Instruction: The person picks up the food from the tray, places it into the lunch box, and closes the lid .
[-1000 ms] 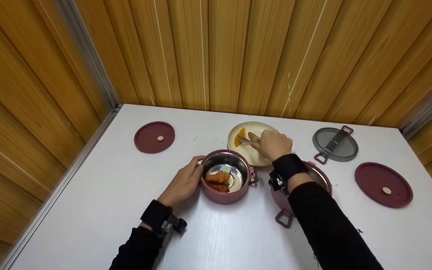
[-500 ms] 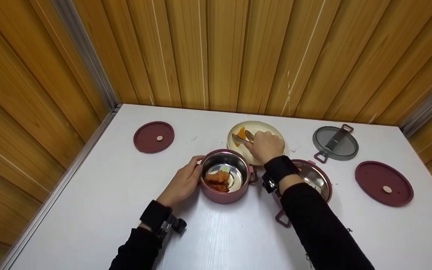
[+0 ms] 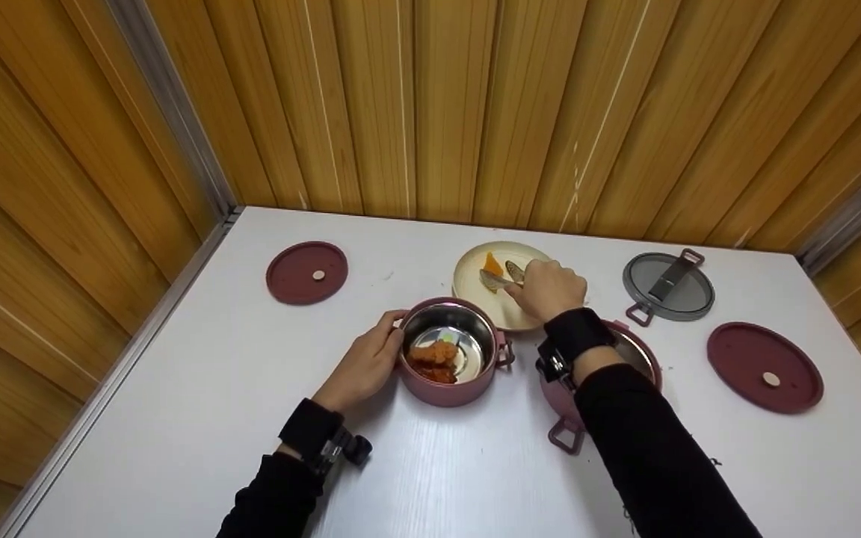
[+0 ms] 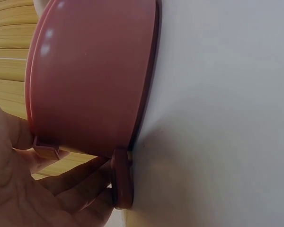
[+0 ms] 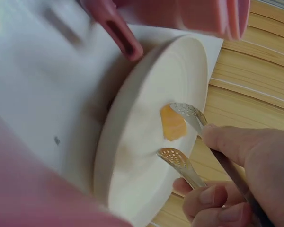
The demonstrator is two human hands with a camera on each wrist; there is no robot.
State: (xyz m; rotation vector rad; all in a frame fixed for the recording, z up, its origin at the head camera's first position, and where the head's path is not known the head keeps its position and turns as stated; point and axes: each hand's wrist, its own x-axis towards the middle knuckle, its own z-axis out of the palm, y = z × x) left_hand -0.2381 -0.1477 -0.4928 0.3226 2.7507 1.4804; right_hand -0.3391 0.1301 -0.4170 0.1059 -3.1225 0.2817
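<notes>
Potentially, the orange wedge (image 5: 173, 124) on the plate (image 5: 132, 177) slips if the tongs (image 5: 229, 173), gripped by the fingers of the right hand (image 3: 550, 291), close off-centre; the left hand (image 3: 363, 365), fingers partly hidden, seems to hold the pot (image 3: 449, 395).

The black-sleeved left arm (image 3: 270, 493) slants up and to the right from the lower edge of the head view, and the left hand (image 3: 362, 366) grips with its thumb above and its other fingers (image 4: 87, 189) bent below. The black-sleeved right arm (image 3: 658, 448) slants up and to the left, reaching farther forward, with the back of the right hand (image 3: 548, 290) uppermost. Its thumb (image 5: 232, 142) presses opposite the curled fingers in a pinch, a gap between them.
</notes>
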